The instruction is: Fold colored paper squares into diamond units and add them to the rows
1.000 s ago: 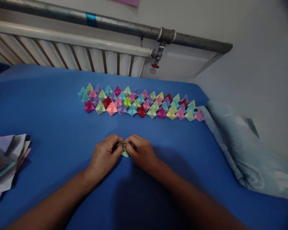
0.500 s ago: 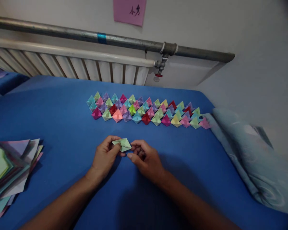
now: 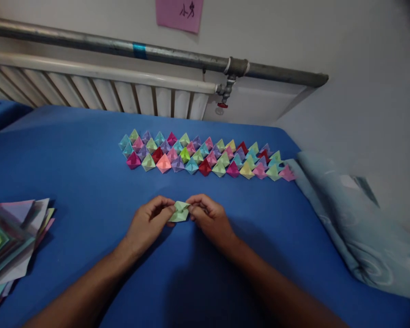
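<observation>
A small folded piece of light green paper [image 3: 180, 212] is held above the blue table [image 3: 89, 182]. My left hand [image 3: 152, 221] pinches its left end between thumb and fingers. On the other side, my right hand [image 3: 210, 218] pinches the upper right corner, its fingers curled. Beyond both hands lie several rows of folded paper pieces [image 3: 192, 166] in pink, green, purple, blue, red and yellow, set close together.
At the left edge is a stack of coloured paper sheets [image 3: 17, 264]. A rolled light blue cloth [image 3: 355, 232] lies along the right side. Behind the table are a white radiator [image 3: 123, 95], a metal pipe [image 3: 99, 44] and a pink note [image 3: 179, 14] on the wall.
My right hand has closed on the green paper's right side, where it was beside the tip before. The paper has been turned and its shape looks different. The view has shifted slightly.
</observation>
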Available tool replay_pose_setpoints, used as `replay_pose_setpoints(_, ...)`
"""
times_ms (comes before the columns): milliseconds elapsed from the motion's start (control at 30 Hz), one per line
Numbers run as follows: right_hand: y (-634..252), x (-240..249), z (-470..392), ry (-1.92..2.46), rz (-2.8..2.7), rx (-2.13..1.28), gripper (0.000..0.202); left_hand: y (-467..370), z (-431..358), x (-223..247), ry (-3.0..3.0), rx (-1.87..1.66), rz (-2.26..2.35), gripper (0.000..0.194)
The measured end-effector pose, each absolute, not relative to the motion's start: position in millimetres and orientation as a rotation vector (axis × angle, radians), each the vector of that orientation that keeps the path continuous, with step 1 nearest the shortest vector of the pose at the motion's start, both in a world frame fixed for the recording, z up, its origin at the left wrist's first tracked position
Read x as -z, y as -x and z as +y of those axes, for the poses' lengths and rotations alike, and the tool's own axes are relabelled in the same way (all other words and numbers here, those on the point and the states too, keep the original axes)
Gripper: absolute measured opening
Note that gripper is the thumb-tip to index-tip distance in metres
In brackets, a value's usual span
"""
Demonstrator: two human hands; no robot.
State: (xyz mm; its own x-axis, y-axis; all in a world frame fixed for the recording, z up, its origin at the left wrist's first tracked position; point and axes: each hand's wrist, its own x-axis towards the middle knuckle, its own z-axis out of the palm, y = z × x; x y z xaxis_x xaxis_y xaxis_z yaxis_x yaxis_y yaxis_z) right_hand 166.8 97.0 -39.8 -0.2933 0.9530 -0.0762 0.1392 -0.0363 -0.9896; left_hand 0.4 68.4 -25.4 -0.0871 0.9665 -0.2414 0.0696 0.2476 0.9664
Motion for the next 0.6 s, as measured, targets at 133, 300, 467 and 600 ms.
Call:
replay_pose_setpoints(133, -168, 40, 99, 1.167, -1.595, -1.447, 0.011, 2, 69, 31, -1.087, -1.012, 1.376, 0.025)
replay_pose_setpoints(300, -168, 38, 97, 1.121, -1.566, -1.467, 0.013, 0, 66, 43, -1.162, -0.994, 1.338, 0.018)
replay_pose_setpoints(467, -163, 38, 90, 1.141, -1.611, -1.412, 0.021, -2, 63, 46, -1.227, -1.077, 1.457, 0.018)
replay_pose_setpoints(600, -160, 42, 90, 1.238, -1.674, -1.264, 0.021, -4, 61, 43, -1.266, -1.059, 1.491, 0.019)
